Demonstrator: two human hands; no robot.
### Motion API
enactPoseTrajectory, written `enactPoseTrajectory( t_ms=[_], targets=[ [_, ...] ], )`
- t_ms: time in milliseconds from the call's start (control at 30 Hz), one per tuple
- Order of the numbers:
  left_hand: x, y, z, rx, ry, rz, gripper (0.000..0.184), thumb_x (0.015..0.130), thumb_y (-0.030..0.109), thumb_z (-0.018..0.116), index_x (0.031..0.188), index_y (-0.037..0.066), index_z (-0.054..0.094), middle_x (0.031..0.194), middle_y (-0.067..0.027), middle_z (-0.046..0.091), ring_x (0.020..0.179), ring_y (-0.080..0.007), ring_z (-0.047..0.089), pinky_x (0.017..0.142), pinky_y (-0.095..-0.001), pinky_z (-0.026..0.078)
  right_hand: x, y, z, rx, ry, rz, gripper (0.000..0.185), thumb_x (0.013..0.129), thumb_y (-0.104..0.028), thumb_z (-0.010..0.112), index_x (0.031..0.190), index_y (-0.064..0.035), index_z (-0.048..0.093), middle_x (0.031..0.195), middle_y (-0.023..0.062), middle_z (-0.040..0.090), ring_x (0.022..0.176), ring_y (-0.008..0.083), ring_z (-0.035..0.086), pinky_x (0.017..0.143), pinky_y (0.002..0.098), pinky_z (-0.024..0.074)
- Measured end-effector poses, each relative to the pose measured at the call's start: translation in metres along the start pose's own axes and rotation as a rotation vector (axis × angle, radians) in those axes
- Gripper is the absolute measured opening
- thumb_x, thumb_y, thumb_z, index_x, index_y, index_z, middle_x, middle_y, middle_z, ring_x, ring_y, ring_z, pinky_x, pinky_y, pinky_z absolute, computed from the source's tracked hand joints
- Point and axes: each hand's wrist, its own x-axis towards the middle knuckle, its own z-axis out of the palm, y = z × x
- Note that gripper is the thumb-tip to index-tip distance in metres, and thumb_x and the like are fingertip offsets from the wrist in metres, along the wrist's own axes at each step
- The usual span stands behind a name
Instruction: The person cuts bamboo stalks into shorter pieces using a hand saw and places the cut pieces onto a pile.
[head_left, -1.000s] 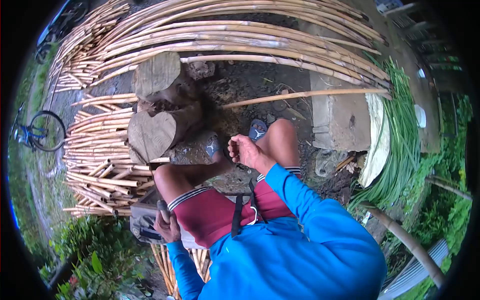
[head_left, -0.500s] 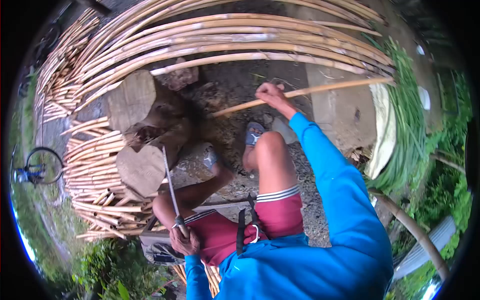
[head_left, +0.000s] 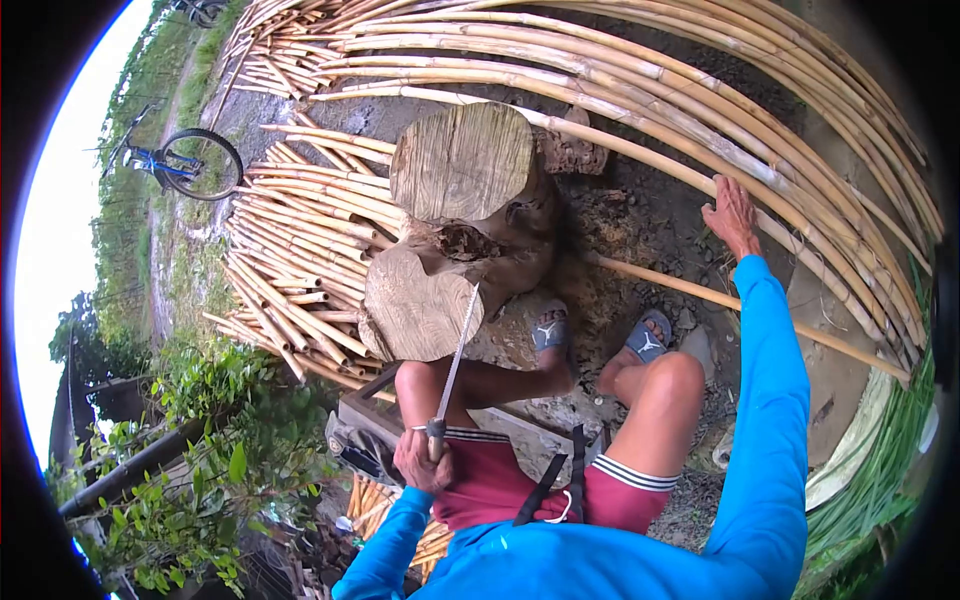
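Blade (head_left: 457,365) points away from my left hand (head_left: 421,464), long and thin, slanting forward and a little right; I hold its handle (head_left: 436,431), and my right hand (head_left: 733,217) is at a pole (head_left: 620,146), but I can't tell if it grips

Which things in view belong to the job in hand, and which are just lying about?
Seemingly part of the job:
bladed tool, in the left hand
long poles, at the right hand
perhaps the stump and short poles beside it

Seemingly unrelated:
bicycle
green leaves
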Motion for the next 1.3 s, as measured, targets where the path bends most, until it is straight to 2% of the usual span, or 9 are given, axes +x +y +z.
enactPoseTrajectory(
  t_ms=[133,267,533,667,733,800,900,1000,1300],
  targets=[
    [0.007,0.004,-0.003,0.006,0.006,0.028,0.034,0.065,0.025,0.069,0.086,0.001,0.056,0.081,-0.0183,0.053,0.075,-0.0412,0.054,0.064,-0.0486,0.042,0.02,-0.004,0.025,-0.233,-0.172,0.067,0.065,0.069,-0.028,0.074,0.125,-0.006,0.051,0.119,0.0145,0.057,0.115,0.036,0.054,0.09,0.0518,0.0423],
    [0.006,0.001,-0.002,0.008,-0.024,0.028,0.032,0.065,0.023,0.069,0.083,0.002,0.054,0.079,-0.018,0.051,0.072,-0.0406,0.052,0.062,-0.0482,0.041,0.024,-0.013,0.012,-0.082,-0.459,0.147,0.046,0.069,-0.032,0.07,0.106,-0.0057,0.066,0.107,0.0197,0.068,0.099,0.0374,0.065,0.089,0.0522,0.0436],
    [0.005,0.0,-0.005,-0.07,-0.004,0.011,0.031,0.064,0.024,0.069,0.079,0.004,0.051,0.077,-0.0167,0.05,0.069,-0.0393,0.052,0.061,-0.0476,0.041,0.007,0.005,-0.07,0.213,-0.484,0.058,0.043,0.066,-0.04,0.068,0.091,-0.0048,0.067,0.073,0.013,0.062,0.072,0.0277,0.063,0.066,0.0409,0.0475],
    [0.0,-0.003,-0.003,-0.101,0.03,0.018,0.034,0.063,0.026,0.07,0.082,0.004,0.053,0.079,-0.0167,0.051,0.072,-0.0389,0.053,0.064,-0.0469,0.042,-0.026,0.016,-0.14,0.346,-0.362,0.023,0.047,0.069,-0.049,0.068,0.088,-0.0052,0.068,0.091,0.0162,0.061,0.09,0.0299,0.058,0.074,0.0401,0.0442],
    [-0.004,-0.005,-0.002,-0.113,0.028,0.019,0.035,0.062,0.026,0.07,0.083,0.004,0.053,0.08,-0.0163,0.052,0.073,-0.0386,0.053,0.065,-0.0466,0.043,-0.048,0.018,-0.174,0.372,-0.423,0.052,0.045,0.072,-0.047,0.069,0.088,-0.0046,0.068,0.097,0.0171,0.057,0.102,0.0255,0.054,0.079,0.0376,0.0432],
    [-0.006,-0.004,-0.001,-0.15,0.029,0.015,0.035,0.061,0.026,0.071,0.083,0.005,0.053,0.081,-0.0153,0.051,0.076,-0.0379,0.053,0.067,-0.0464,0.042,-0.075,0.024,-0.2,0.551,-0.237,-0.011,0.041,0.072,-0.04,0.07,0.088,-0.002,0.067,0.085,0.0161,0.059,0.088,0.0253,0.058,0.074,0.0384,0.0446],
    [-0.011,-0.006,0.0,-0.148,0.013,0.01,0.034,0.06,0.026,0.071,0.081,0.006,0.053,0.082,-0.0147,0.051,0.078,-0.0373,0.052,0.067,-0.0466,0.042,-0.096,0.007,-0.249,0.333,-0.355,0.179,0.037,0.072,-0.032,0.071,0.088,0.0011,0.067,0.073,0.0149,0.06,0.07,0.0263,0.059,0.067,0.0386,0.0458],
    [-0.014,-0.007,0.002,-0.172,0.046,0.038,0.033,0.06,0.025,0.071,0.081,0.006,0.054,0.082,-0.0146,0.051,0.077,-0.0376,0.052,0.066,-0.0465,0.042,-0.124,-0.009,-0.285,0.31,-0.321,0.032,0.035,0.072,-0.028,0.071,0.086,0.0032,0.066,0.066,0.0142,0.06,0.059,0.026,0.056,0.061,0.0376,0.0453],
    [-0.021,-0.002,0.002,-0.256,0.085,0.037,0.029,0.068,0.024,0.071,0.085,0.005,0.056,0.083,-0.0158,0.055,0.08,-0.0371,0.055,0.069,-0.046,0.044,-0.223,-0.01,-0.299,0.297,-0.282,-0.09,0.028,0.072,-0.024,0.071,0.079,0.0024,0.064,0.07,0.0213,0.061,0.062,0.033,0.06,0.061,0.0401,0.0456]
  ],
)
